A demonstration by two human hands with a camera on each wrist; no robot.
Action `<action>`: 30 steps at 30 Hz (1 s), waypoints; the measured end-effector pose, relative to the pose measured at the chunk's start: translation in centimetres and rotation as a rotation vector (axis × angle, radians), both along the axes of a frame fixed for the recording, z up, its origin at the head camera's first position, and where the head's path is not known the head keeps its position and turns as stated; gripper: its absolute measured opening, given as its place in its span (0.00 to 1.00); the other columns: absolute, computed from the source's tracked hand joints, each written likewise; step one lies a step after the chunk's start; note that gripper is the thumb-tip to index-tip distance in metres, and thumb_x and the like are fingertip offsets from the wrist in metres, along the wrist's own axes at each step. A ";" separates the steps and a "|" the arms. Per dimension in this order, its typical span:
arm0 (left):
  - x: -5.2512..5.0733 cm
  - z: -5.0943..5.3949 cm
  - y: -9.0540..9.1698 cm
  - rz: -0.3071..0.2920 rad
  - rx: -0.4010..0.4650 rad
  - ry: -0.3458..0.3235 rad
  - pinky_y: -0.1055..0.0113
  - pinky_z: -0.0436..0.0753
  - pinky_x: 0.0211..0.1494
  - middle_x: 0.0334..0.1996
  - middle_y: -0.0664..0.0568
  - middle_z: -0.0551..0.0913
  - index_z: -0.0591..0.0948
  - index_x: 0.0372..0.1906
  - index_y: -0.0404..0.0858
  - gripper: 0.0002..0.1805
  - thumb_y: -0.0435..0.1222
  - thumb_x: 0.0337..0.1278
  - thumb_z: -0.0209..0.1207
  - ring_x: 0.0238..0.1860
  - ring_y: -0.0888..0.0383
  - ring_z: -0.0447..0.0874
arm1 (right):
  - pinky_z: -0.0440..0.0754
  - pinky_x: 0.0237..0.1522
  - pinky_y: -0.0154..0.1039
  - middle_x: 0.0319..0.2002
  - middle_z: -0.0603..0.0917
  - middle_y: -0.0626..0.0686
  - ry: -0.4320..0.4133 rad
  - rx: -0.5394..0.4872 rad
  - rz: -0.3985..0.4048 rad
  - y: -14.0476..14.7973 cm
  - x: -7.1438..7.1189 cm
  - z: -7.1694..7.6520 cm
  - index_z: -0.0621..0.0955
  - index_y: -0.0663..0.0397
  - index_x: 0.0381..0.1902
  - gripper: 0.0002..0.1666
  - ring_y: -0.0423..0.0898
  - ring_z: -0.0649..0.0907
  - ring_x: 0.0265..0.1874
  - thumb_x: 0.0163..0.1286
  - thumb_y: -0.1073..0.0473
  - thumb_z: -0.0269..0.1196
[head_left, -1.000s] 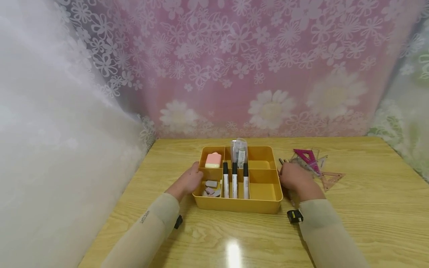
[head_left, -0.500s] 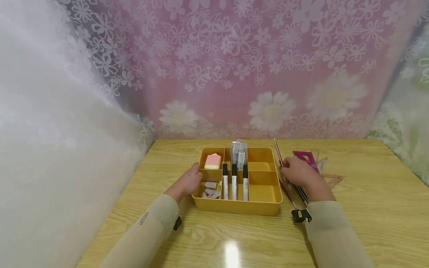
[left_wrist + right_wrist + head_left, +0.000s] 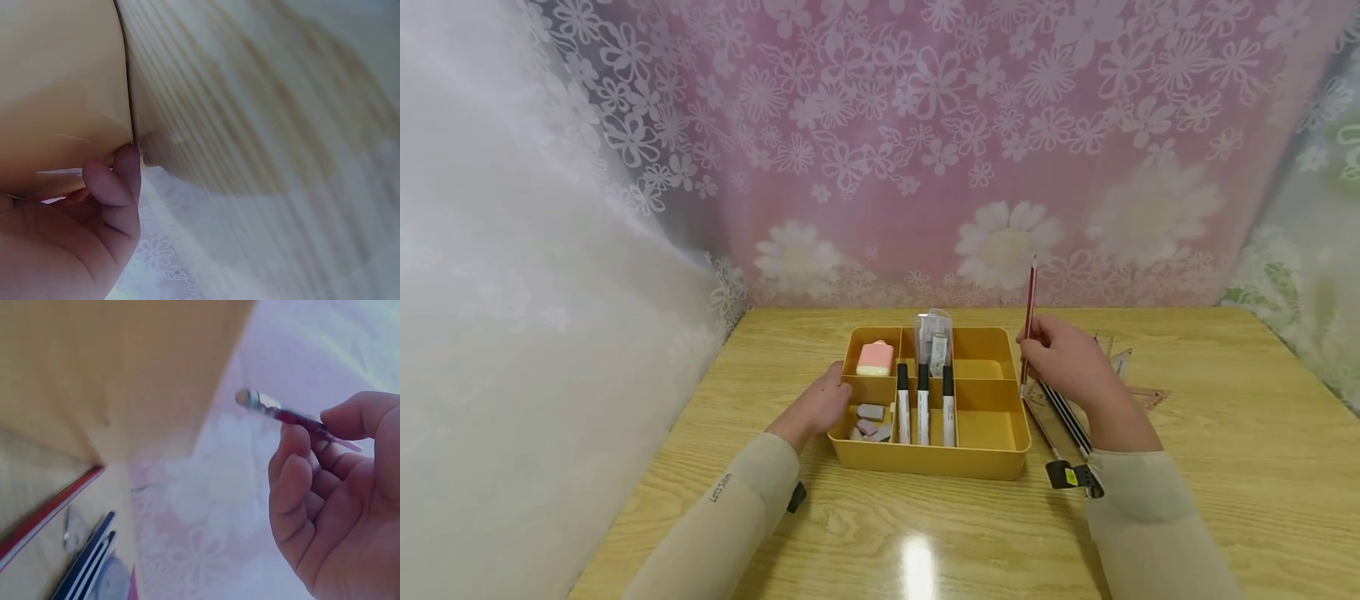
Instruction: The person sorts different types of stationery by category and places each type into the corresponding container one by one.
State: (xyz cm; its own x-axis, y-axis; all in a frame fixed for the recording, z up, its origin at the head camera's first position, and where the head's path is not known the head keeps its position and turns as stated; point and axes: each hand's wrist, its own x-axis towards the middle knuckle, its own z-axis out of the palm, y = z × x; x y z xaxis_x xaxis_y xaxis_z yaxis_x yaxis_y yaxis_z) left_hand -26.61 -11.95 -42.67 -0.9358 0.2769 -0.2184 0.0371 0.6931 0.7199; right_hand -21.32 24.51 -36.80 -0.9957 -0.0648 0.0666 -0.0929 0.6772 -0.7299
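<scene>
Your right hand is pinching a red pencil between thumb and fingers, holding it nearly upright just beside the right wall of the yellow box. Your left hand is gripping the box's left side. More pencils are lying on the tabletop; three markers are leaning in the front middle compartment.

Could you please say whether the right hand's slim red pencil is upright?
Upright, leaning slightly: the slim red pencil rises steeply from the right hand.
</scene>
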 end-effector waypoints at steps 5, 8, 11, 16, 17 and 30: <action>0.1 0.1 0.0 0.005 0.007 -0.006 0.44 0.57 0.75 0.75 0.40 0.62 0.52 0.79 0.37 0.31 0.39 0.76 0.35 0.75 0.44 0.57 | 0.82 0.35 0.45 0.33 0.80 0.57 0.027 -0.053 0.075 -1.1 0.5 0.8 0.74 0.60 0.50 0.12 0.52 0.82 0.31 0.75 0.58 0.55; 0.1 0.1 0.0 0.004 0.011 -0.003 0.44 0.57 0.75 0.75 0.40 0.62 0.53 0.79 0.37 0.31 0.39 0.76 0.35 0.75 0.44 0.58 | 0.83 0.35 0.45 0.32 0.80 0.58 0.025 -0.069 0.105 -1.7 0.6 0.7 0.74 0.61 0.48 0.11 0.54 0.82 0.31 0.74 0.59 0.57; 0.1 0.1 0.0 0.005 0.016 -0.003 0.45 0.56 0.75 0.75 0.40 0.63 0.53 0.78 0.36 0.31 0.39 0.75 0.36 0.75 0.44 0.58 | 0.82 0.34 0.44 0.32 0.80 0.59 0.004 -0.066 0.123 -2.4 0.5 0.5 0.74 0.60 0.48 0.11 0.54 0.80 0.29 0.74 0.60 0.57; 0.2 0.0 0.0 0.004 0.023 -0.002 0.45 0.56 0.75 0.75 0.40 0.62 0.54 0.78 0.36 0.31 0.39 0.75 0.35 0.75 0.44 0.57 | 0.78 0.29 0.44 0.30 0.78 0.58 -0.036 -0.053 0.144 -3.4 0.4 0.1 0.73 0.60 0.46 0.10 0.52 0.75 0.25 0.73 0.59 0.57; 0.2 0.0 0.0 0.003 0.025 -0.001 0.45 0.56 0.75 0.75 0.40 0.63 0.54 0.78 0.36 0.31 0.39 0.75 0.36 0.75 0.44 0.58 | 0.78 0.29 0.44 0.29 0.78 0.57 -0.039 -0.049 0.148 -3.5 0.4 0.0 0.74 0.60 0.46 0.10 0.52 0.75 0.25 0.73 0.60 0.57; -0.1 -0.2 -0.1 -0.012 0.074 -0.020 0.43 0.57 0.75 0.75 0.40 0.61 0.53 0.78 0.36 0.30 0.39 0.77 0.35 0.76 0.45 0.57 | 0.77 0.25 0.43 0.31 0.84 0.55 -0.083 0.054 0.166 -5.2 0.2 -0.5 0.78 0.57 0.58 0.18 0.49 0.77 0.22 0.76 0.56 0.55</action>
State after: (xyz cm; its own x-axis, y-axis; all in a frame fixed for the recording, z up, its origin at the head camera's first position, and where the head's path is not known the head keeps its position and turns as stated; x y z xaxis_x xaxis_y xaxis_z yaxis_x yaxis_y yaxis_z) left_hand -26.66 -12.05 -42.86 -0.9280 0.3036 -0.2161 0.0295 0.6378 0.7696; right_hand -21.10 19.32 -37.30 -0.9729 -0.2302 -0.0236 -0.1476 0.6961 -0.7026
